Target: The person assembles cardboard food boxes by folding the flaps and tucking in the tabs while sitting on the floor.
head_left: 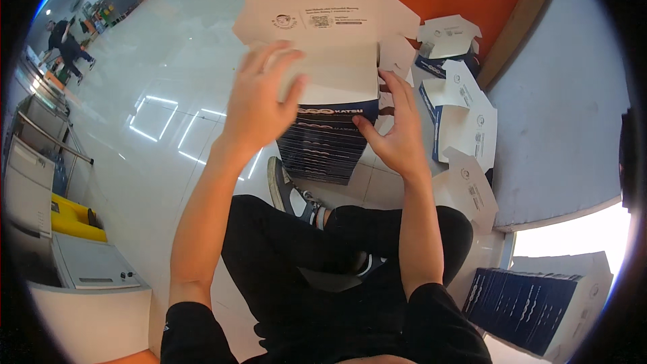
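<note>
A tall stack of nested paper food boxes (320,152), dark blue outside, stands on the floor before me. The top food box (337,71) is unfolded, its white inside facing up and its wide lid flap (310,13) spread toward the far side. My right hand (399,131) grips that box's near right corner, thumb on the front edge and fingers along the right side. My left hand (259,98) is over its left side, fingers apart and slightly blurred; whether it touches the cardboard I cannot tell.
More open food boxes (468,121) lie at the right by a grey panel (552,108). Another stack of boxes (522,303) leans at the lower right. My shoe (290,189) is beside the main stack. A person (67,47) is far left, beyond a metal appliance (98,263).
</note>
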Demonstrator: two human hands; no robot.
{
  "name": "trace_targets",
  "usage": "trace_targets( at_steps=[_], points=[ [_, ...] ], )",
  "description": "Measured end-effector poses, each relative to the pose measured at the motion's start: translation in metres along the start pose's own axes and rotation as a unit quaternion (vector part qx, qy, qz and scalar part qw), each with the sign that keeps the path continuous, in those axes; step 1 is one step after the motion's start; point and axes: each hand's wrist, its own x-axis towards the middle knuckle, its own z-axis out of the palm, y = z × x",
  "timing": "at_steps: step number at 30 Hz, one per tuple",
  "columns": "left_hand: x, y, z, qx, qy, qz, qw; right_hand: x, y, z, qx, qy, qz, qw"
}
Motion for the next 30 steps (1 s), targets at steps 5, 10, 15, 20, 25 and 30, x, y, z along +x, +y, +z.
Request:
trace_targets(
  at_steps=[5,10,15,20,25,30],
  points=[
    [0.024,0.058,0.018,-0.304,-0.218,0.022,0.927,-0.005,0.009,0.003,0.063,0.008,0.026,0.998],
    [0.046,0.053,0.014,-0.195,-0.315,0.018,0.929,-0.006,0.024,0.01,0.107,-0.015,0.069,0.992],
    [0.046,0.056,0.01,-0.191,-0.281,0.013,0.94,-0.004,0.032,0.005,0.114,-0.023,0.046,0.992],
    [0.048,0.058,0.009,-0.163,-0.305,0.024,0.938,-0.005,0.038,0.002,0.103,-0.03,0.014,0.994],
    [0.038,0.06,0.017,-0.137,-0.307,0.061,0.94,-0.007,0.046,0.003,0.169,0.015,0.019,0.985],
    [0.037,0.063,0.022,-0.115,-0.315,0.061,0.94,-0.008,0.054,-0.001,0.18,-0.001,0.017,0.984]
  ],
)
